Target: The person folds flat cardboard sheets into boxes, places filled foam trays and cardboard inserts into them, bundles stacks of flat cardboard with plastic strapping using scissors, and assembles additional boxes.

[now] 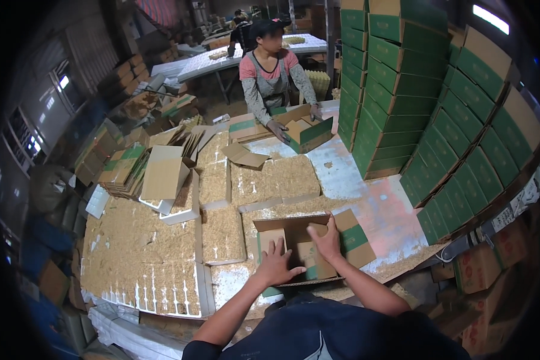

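In front of me stands an open-topped cardboard box [306, 246], brown inside with green outside. Over its left side lies my left hand [275, 264], open, fingers spread against a brown flap or inner panel. My right hand [327, 240] is at the box's right side, its thumb stretched apart from the fingers, which point toward the far wall. It touches the box edge and looks open. Part of the box floor is hidden by my hands. A brown and green flap [355, 237] extends to the right of the box.
Trays filled with straw-coloured loose material [276, 177] cover the table's left and middle. Tall stacks of green cartons [396, 90] rise at the right. Across the table, a co-worker [273, 78] handles another green box [309, 132]. Flattened cartons [123, 171] lie at the left.
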Demonstrator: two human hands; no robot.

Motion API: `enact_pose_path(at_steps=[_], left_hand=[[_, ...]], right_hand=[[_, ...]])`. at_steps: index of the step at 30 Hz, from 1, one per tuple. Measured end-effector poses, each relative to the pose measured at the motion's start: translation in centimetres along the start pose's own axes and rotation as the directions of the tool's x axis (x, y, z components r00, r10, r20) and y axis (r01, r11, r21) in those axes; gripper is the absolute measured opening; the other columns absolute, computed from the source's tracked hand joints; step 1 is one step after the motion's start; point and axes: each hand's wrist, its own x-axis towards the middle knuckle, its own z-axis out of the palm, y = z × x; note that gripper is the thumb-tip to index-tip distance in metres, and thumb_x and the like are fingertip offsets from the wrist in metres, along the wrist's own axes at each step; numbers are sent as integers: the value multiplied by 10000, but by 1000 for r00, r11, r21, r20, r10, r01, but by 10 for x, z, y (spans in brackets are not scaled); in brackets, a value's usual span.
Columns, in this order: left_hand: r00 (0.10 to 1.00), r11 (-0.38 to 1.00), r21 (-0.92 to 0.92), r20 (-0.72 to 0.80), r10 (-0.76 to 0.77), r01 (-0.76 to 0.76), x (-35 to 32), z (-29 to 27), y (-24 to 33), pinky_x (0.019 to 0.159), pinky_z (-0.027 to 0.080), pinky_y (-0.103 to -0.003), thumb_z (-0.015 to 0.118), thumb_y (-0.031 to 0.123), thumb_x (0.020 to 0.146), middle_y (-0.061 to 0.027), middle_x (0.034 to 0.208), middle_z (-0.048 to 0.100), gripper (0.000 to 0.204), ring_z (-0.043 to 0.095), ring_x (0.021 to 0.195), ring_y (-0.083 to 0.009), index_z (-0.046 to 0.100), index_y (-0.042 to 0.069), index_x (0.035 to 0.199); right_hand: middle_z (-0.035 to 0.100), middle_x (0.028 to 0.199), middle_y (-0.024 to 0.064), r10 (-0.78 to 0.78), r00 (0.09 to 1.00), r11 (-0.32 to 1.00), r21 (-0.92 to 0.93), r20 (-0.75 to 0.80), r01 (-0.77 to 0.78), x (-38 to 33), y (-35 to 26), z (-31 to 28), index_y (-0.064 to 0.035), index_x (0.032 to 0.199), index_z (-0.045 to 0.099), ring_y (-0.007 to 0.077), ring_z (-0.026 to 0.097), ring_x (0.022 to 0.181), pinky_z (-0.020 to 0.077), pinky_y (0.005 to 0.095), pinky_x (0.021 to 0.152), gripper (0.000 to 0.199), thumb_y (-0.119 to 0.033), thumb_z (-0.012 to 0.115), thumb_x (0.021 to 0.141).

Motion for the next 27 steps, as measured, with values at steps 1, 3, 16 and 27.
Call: enact_pose_path(at_steps=[1, 3, 16, 27], left_hand=[[1000, 1000, 5, -2, 7, -7, -1, -8, -8, 1151, 301, -466, 642, 671, 821, -310, 1565, 194, 999, 231, 1436, -492, 314, 40, 1522], [942, 804, -537, 49, 332, -256, -10, -25, -28, 1162, 291, -459, 695, 612, 813, -310, 1563, 199, 966, 228, 1455, -453, 331, 62, 1520], [773, 989, -149, -627, -94, -1, -14, 13, -32, 960, 474, -427, 903, 368, 637, -209, 1270, 538, 840, 525, 1223, -381, 536, 55, 1324], [718, 695, -717, -509, -474, -50, -5, 63, -53, 1108, 380, -434, 924, 230, 617, -262, 1452, 411, 1130, 445, 1319, -421, 256, -28, 1491]], right_hand=[[546, 1311, 309, -96, 991, 981, -176, -92, 79, -11, -13, -1, 24, 1490, 282, 408, 527, 1250, 448, 411, 1024, 939, -325, 789, 781], [572, 1262, 297, -152, 971, 955, -281, -185, 96, -3, 9, 5, 27, 1470, 310, 418, 569, 1178, 473, 415, 984, 959, -307, 832, 739], [712, 992, 139, 169, 947, 985, -81, 272, -152, 50, 66, -37, 53, 1130, 643, 246, 679, 924, 537, 347, 833, 485, -168, 833, 742], [708, 1079, 168, -188, 891, 914, -259, 413, 313, -9, -87, -32, -118, 1113, 728, 325, 669, 1033, 521, 378, 901, 363, -335, 726, 822]])
